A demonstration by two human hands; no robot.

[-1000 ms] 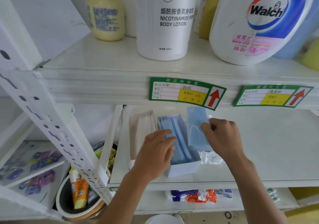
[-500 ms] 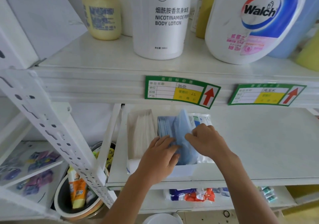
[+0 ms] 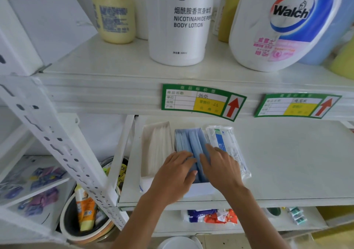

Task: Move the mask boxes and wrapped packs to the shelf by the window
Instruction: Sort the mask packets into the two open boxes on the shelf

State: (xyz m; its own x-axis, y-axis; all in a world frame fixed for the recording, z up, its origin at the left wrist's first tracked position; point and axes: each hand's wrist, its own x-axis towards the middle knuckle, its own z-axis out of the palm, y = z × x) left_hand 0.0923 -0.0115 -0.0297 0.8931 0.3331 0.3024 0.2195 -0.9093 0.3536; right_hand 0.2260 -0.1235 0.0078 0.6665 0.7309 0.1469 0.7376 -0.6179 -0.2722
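Two open mask boxes stand side by side on the middle shelf [image 3: 287, 162]. The left box [image 3: 157, 149] holds white masks. The right box [image 3: 203, 189] holds blue masks [image 3: 186, 139]. My left hand [image 3: 176, 174] lies over the blue masks at the box's near end, fingers pressing them toward the left. My right hand [image 3: 220, 164] presses its fingertips down into the blue stack beside the left hand. A clear wrapped pack [image 3: 224, 141] with blue print lies flat just right of the box, partly under my right hand.
Above, a shelf carries a white body lotion bottle [image 3: 180, 22], a yellow bottle [image 3: 113, 13] and a large Walch jug [image 3: 279, 24]. Green price tags [image 3: 203, 102] line its edge. Below lie small packets [image 3: 208, 215]. A basin with tubes [image 3: 84, 218] sits lower left behind a perforated post [image 3: 63, 149].
My right hand carried a loose blue mask from right of the box into it and now tucks it down among the others. The wrapped pack beneath became visible. My left hand stayed on the box.
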